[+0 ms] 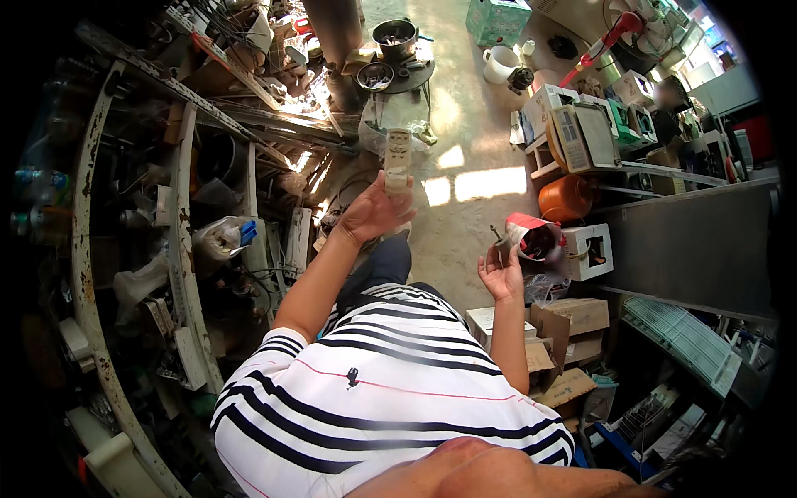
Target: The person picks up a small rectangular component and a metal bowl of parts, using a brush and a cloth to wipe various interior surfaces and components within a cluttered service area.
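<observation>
My left hand [381,208] holds the lower end of a pale, dirty remote control [398,155], which points away from me, its buttoned face up. To the right, my right hand [503,277] grips a small dull cylindrical part [502,244] between thumb and fingers. A thin rod sticks out of its top; whether it is a small motor I cannot tell. Just beyond that hand stands a red and white bucket-like container [518,231] with dark contents. A clear plastic bag [545,288] lies to the right of my right wrist.
On the left, a rusty white metal rack [87,249] holds jumbled parts. A small round table [416,78] with metal pots [394,38] is ahead. At the right are an orange tank [565,198], a microwave oven [576,140], a dark panel [691,243] and cardboard boxes [576,317].
</observation>
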Demonstrator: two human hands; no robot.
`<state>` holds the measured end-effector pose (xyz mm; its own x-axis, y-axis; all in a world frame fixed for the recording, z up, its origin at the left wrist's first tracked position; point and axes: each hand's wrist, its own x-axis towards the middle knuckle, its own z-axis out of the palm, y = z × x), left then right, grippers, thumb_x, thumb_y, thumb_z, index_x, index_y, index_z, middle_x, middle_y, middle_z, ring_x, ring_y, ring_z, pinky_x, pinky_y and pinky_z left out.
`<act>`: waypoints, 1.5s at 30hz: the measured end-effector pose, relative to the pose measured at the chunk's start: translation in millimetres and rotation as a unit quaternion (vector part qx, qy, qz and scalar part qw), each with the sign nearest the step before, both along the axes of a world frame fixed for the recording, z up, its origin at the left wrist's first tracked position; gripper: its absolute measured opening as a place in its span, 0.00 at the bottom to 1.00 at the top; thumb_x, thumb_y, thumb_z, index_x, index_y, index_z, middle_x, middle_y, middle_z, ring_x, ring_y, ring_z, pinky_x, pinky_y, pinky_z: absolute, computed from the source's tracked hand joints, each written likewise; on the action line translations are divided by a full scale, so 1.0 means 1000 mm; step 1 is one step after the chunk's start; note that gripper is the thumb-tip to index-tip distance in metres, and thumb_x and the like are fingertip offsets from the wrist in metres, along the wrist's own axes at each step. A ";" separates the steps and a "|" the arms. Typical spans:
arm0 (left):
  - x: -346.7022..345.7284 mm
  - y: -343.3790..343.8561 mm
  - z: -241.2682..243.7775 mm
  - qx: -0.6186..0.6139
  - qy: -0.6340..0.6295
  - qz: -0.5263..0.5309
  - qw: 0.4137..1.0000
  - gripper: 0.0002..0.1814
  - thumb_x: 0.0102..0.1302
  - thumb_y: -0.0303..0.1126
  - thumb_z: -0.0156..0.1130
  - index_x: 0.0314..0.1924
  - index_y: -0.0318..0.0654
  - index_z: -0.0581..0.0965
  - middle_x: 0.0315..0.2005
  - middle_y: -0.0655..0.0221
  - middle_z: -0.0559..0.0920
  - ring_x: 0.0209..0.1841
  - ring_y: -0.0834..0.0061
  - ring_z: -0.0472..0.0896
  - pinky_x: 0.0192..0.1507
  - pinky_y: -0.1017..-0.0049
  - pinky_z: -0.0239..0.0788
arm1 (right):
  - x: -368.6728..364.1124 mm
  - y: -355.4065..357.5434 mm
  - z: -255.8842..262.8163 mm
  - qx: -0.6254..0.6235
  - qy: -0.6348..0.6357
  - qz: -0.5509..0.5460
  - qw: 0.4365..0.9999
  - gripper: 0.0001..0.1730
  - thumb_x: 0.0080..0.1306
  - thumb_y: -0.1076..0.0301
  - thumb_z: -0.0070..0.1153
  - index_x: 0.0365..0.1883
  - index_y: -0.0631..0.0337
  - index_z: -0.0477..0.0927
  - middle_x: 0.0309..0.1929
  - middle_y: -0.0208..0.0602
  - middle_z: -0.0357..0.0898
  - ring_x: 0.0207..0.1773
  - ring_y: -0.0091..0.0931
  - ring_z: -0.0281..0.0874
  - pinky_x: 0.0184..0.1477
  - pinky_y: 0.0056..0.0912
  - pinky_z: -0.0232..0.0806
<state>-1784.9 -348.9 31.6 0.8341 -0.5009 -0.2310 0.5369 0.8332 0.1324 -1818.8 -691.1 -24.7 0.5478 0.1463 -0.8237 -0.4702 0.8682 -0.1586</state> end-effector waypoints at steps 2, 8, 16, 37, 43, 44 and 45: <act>0.020 0.004 -0.001 -0.006 0.007 0.009 1.000 0.27 0.69 0.54 0.50 0.61 0.47 0.70 0.53 0.75 0.78 0.54 0.73 0.74 0.64 0.60 0.57 | 0.013 -0.001 -0.012 -0.024 0.032 -0.007 0.999 0.21 0.54 0.47 0.68 0.38 0.47 0.76 0.38 0.20 0.76 0.40 0.19 0.72 0.50 0.37 0.61; 0.091 0.044 -0.041 0.059 0.017 0.032 0.998 0.27 0.66 0.55 0.54 0.60 0.49 0.71 0.53 0.78 0.77 0.54 0.78 0.73 0.61 0.63 0.60 | 0.096 0.028 -0.023 -0.028 0.028 0.043 0.998 0.18 0.56 0.50 0.67 0.38 0.47 0.77 0.33 0.19 0.77 0.37 0.19 0.73 0.46 0.35 0.62; 0.128 0.144 -0.124 0.213 0.145 0.116 0.959 0.29 0.61 0.53 0.64 0.57 0.48 0.73 0.42 0.82 0.81 0.45 0.86 0.77 0.53 0.71 0.65 | 0.266 0.101 -0.028 -0.046 -0.001 0.186 0.981 0.16 0.59 0.53 0.65 0.40 0.50 0.79 0.36 0.20 0.78 0.35 0.17 0.74 0.45 0.31 0.64; 0.125 0.162 -0.167 0.448 0.510 0.489 0.548 0.34 0.50 0.49 0.75 0.54 0.47 0.73 0.34 0.78 0.83 0.29 0.77 0.75 0.54 0.69 0.61 | 0.654 0.296 -0.130 -0.171 0.014 0.589 0.790 0.10 0.63 0.53 0.60 0.30 0.47 0.80 0.28 0.14 0.82 0.32 0.11 0.78 0.38 0.25 0.64; 0.218 0.111 -0.104 0.038 0.395 0.545 0.739 0.18 0.58 0.55 0.65 0.44 0.60 0.78 0.44 0.89 0.80 0.49 0.83 0.70 0.60 0.55 0.45 | 0.745 0.335 -0.207 -0.267 0.011 0.540 0.798 0.11 0.63 0.50 0.59 0.32 0.45 0.79 0.27 0.17 0.81 0.29 0.14 0.77 0.31 0.23 0.63; 0.227 0.108 -0.103 0.020 0.355 0.542 0.761 0.16 0.59 0.54 0.64 0.44 0.61 0.78 0.45 0.88 0.80 0.49 0.82 0.70 0.60 0.55 0.47 | 0.764 0.348 -0.213 -0.255 -0.010 0.538 0.804 0.11 0.63 0.50 0.59 0.32 0.45 0.79 0.28 0.18 0.81 0.30 0.14 0.77 0.32 0.23 0.63; 0.233 0.102 -0.101 0.003 0.318 0.540 0.779 0.15 0.60 0.53 0.64 0.44 0.61 0.78 0.46 0.87 0.80 0.49 0.81 0.71 0.59 0.55 0.48 | 0.782 0.357 -0.221 -0.240 -0.029 0.539 0.807 0.11 0.64 0.50 0.58 0.33 0.45 0.78 0.30 0.18 0.81 0.30 0.15 0.78 0.33 0.23 0.64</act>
<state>-1551.6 -246.4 -69.9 0.4843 0.4164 -0.7694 -0.5176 0.8454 0.1317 -1036.6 -334.5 -245.2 0.3555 0.2351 -0.9046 -0.8905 -0.2090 -0.4042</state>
